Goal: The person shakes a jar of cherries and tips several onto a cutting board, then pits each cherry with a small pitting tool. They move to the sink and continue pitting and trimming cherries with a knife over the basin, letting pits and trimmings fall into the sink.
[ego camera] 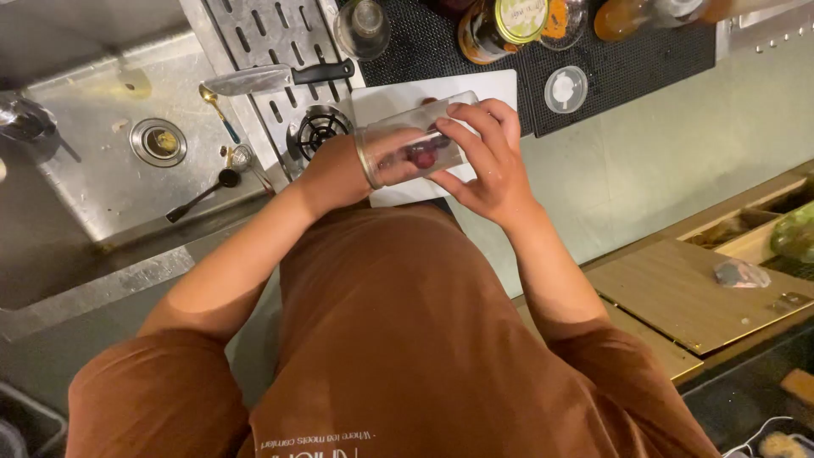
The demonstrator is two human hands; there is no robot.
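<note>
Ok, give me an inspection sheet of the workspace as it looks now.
Surface: white cutting board on a steel counter beside a sink.
Job's things: clear glass lying sideways in the hands, dark red fruit pieces inside.
Clutter: knife on the slotted drain rack, spoons by the sink, jars and a round lid on the black mat.
Grippers: left hand reaches into the glass mouth; right hand grips its side.
Cables: white cable at the lower right corner.
Surroundings: wooden board at right.

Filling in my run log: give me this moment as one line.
right hand: holds clear glass sideways | left hand: inside glass | glass: red pieces | under: white cutting board | knife: on drain rack
</note>
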